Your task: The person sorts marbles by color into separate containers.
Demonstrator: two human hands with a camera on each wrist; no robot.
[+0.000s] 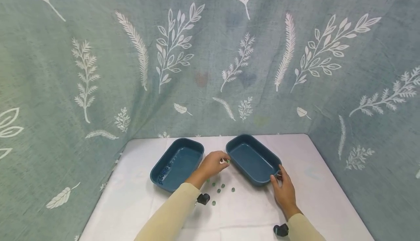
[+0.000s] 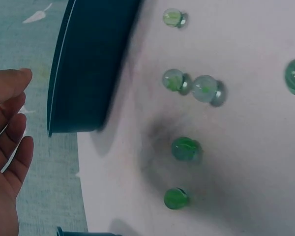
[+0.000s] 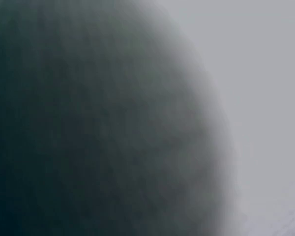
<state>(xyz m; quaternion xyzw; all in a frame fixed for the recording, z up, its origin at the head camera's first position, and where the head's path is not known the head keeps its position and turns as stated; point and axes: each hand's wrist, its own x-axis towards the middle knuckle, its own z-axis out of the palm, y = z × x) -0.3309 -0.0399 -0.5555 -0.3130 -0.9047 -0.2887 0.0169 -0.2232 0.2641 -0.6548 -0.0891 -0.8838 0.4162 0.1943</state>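
My left hand (image 1: 213, 163) pinches a green marble (image 1: 228, 160) between thumb and fingers, close to the near-left rim of the right-hand blue tray (image 1: 241, 167). The left wrist view has the same hand (image 2: 9, 132) at its left edge, fingers bent, with the marble hidden there. At that tray's near-right corner, my right hand (image 1: 284, 191) grips the rim with fingers and thumb. Several green glass marbles (image 2: 185, 148) lie on the white cloth below my left hand. The right wrist view is filled by a dark blur.
Another blue tray (image 1: 201, 147) stands to the left, with several dark blue marbles (image 1: 163, 174) along its left side. White cloth (image 1: 249, 219) covers the table. A leaf-patterned green curtain (image 1: 210, 58) hangs behind and along both sides.
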